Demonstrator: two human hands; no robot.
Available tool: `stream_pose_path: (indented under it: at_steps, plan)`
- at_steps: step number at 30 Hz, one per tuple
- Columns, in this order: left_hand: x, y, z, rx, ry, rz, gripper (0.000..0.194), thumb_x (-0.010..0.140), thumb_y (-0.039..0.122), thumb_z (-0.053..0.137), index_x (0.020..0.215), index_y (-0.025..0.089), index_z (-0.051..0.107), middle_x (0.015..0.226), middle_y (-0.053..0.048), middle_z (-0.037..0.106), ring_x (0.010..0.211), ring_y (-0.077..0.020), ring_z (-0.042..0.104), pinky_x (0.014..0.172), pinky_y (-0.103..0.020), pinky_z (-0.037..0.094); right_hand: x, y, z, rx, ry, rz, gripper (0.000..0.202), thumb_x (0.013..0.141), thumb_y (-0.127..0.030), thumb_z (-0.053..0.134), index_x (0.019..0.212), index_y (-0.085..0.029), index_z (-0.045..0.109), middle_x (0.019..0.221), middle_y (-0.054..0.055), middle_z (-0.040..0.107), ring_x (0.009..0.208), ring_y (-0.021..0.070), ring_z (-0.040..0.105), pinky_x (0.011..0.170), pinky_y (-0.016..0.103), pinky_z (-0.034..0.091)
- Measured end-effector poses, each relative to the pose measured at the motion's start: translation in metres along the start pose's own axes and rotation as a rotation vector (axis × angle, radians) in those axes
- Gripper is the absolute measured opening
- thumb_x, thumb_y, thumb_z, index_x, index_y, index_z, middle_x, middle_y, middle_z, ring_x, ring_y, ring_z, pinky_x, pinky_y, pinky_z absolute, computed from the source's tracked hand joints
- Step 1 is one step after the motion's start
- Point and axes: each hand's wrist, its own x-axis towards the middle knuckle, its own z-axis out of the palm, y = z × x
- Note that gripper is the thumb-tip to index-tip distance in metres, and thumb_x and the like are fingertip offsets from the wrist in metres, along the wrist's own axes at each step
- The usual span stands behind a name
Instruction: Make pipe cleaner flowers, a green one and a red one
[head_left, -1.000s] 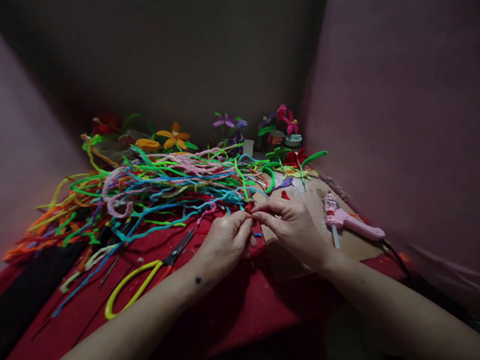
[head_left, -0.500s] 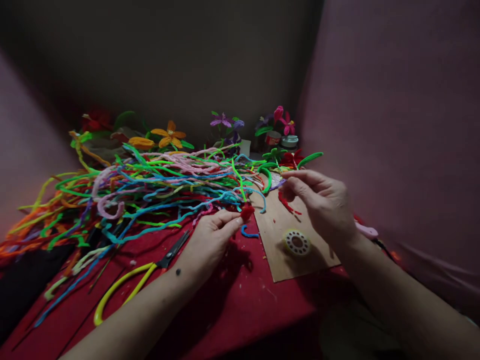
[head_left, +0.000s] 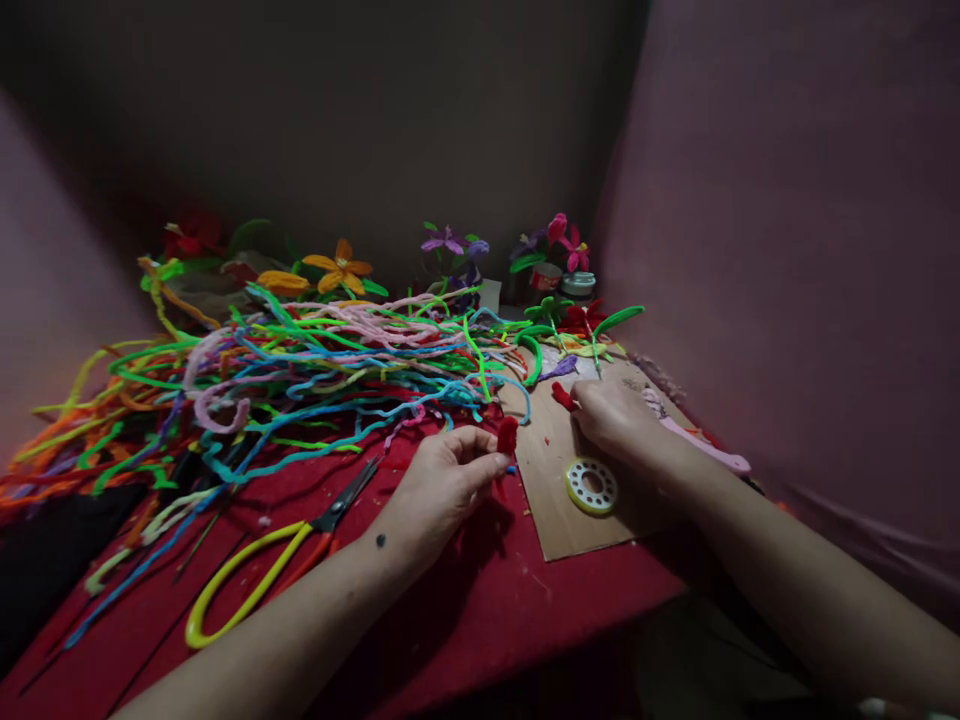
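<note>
Hiding glue gun (head_left: pixel 705 445) — right hand (head_left: pixel 619 420)

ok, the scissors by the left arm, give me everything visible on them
The scissors lie flat on the red cloth, beside the left forearm and apart from it. Big looped yellow handles point toward the camera; the short dark blades, seemingly shut, point up-right toward the left hand. Neither hand touches them. The blade tips reach pipe-cleaner strands.
</note>
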Motion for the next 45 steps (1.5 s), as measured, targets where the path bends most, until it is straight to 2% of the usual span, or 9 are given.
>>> stream_pose_path:
  at_steps: [5, 10, 14, 18, 25, 29, 35, 40, 45]
  plan:
    - [0.004, -0.006, -0.001, 0.013, -0.048, -0.029, 0.013, 0.072, 0.024, 0.06, 0.068, 0.016, 0.051, 0.042, 0.007, 0.046, 0.032, -0.004, 0.03, 0.033, -0.018, 0.019, -0.006, 0.003, -0.005, 0.025, 0.094, -0.007, 0.024, 0.082, -0.021, 0.046, 0.088, -0.01, 0.066, 0.082, 0.017, 0.066, 0.076, 0.0259, 0.061, 0.061, 0.032, 0.038]
    - [0.01, -0.009, 0.006, -0.198, -0.115, -0.001, 0.013, 0.073, 0.023, 0.06, 0.079, 0.017, 0.05, 0.064, 0.002, 0.059, 0.038, -0.005, 0.043, 0.035, -0.017, 0.03, -0.038, -0.006, -0.012, 0.467, 0.455, -0.048, 0.031, 0.076, -0.015, 0.053, 0.104, -0.009, 0.063, 0.07, 0.006, 0.063, 0.068, 0.0179, 0.057, 0.066, 0.03, 0.042]
    - [0.015, -0.009, 0.016, -0.328, -0.13, 0.024, 0.023, 0.071, 0.024, 0.065, 0.089, 0.016, 0.054, 0.062, 0.004, 0.053, 0.043, -0.0051, 0.046, 0.039, -0.017, 0.035, -0.066, -0.031, -0.004, 0.845, 0.492, -0.009, 0.037, 0.076, -0.017, 0.055, 0.112, -0.01, 0.059, 0.068, 0.001, 0.059, 0.058, 0.012, 0.055, 0.058, 0.024, 0.044]
    - [0.014, -0.01, 0.023, -0.38, -0.143, 0.006, 0.019, 0.071, 0.027, 0.067, 0.081, 0.013, 0.058, 0.052, 0.006, 0.046, 0.041, -0.0034, 0.039, 0.04, -0.016, 0.031, -0.084, -0.057, 0.007, 1.062, 0.526, 0.014, 0.043, 0.076, -0.016, 0.055, 0.118, -0.011, 0.053, 0.07, 0.0, 0.059, 0.055, 0.0094, 0.054, 0.056, 0.022, 0.046]
    - [0.007, -0.007, 0.02, -0.285, -0.119, -0.001, 0.019, 0.073, 0.031, 0.066, 0.07, 0.014, 0.058, 0.047, 0.008, 0.037, 0.04, -0.0026, 0.029, 0.039, -0.018, 0.021, -0.088, -0.059, -0.001, 1.458, 0.286, 0.065, 0.027, 0.078, -0.025, 0.058, 0.103, -0.014, 0.062, 0.074, 0.001, 0.061, 0.06, 0.0094, 0.054, 0.057, 0.022, 0.045]
    - [0.004, -0.007, 0.018, -0.204, -0.134, -0.001, 0.019, 0.074, 0.033, 0.064, 0.072, 0.014, 0.058, 0.044, 0.008, 0.035, 0.038, -0.0032, 0.027, 0.039, -0.019, 0.018, -0.08, -0.051, -0.007, 1.666, 0.158, 0.176, 0.019, 0.072, -0.028, 0.066, 0.086, -0.015, 0.068, 0.064, 0.0, 0.06, 0.054, 0.007, 0.048, 0.048, 0.019, 0.038]
    - [0.001, -0.003, 0.016, -0.163, -0.195, -0.061, 0.022, 0.074, 0.031, 0.063, 0.064, 0.014, 0.053, 0.044, 0.008, 0.035, 0.037, -0.0029, 0.028, 0.039, -0.02, 0.016, -0.069, -0.049, 0.006, 2.029, -0.055, 0.206, 0.019, 0.06, -0.024, 0.076, 0.073, -0.014, 0.066, 0.056, -0.003, 0.055, 0.045, 0.005, 0.043, 0.044, 0.018, 0.032]
    - [0.0, -0.001, 0.012, -0.089, -0.175, -0.045, 0.025, 0.075, 0.033, 0.061, 0.061, 0.015, 0.051, 0.042, 0.008, 0.035, 0.037, -0.004, 0.027, 0.04, -0.021, 0.015, -0.068, -0.054, 0.008, 2.04, -0.064, 0.157, 0.018, 0.066, -0.027, 0.073, 0.072, -0.015, 0.061, 0.053, -0.005, 0.053, 0.045, 0.0048, 0.044, 0.044, 0.017, 0.032]
    - [-0.002, 0.002, 0.009, -0.023, -0.206, -0.089, 0.027, 0.072, 0.037, 0.062, 0.06, 0.016, 0.051, 0.043, 0.008, 0.034, 0.038, -0.0042, 0.024, 0.041, -0.021, 0.014, -0.066, -0.052, 0.0, 1.966, -0.096, 0.093, 0.022, 0.064, -0.025, 0.073, 0.082, -0.017, 0.064, 0.066, -0.003, 0.058, 0.051, 0.0063, 0.048, 0.045, 0.018, 0.036]
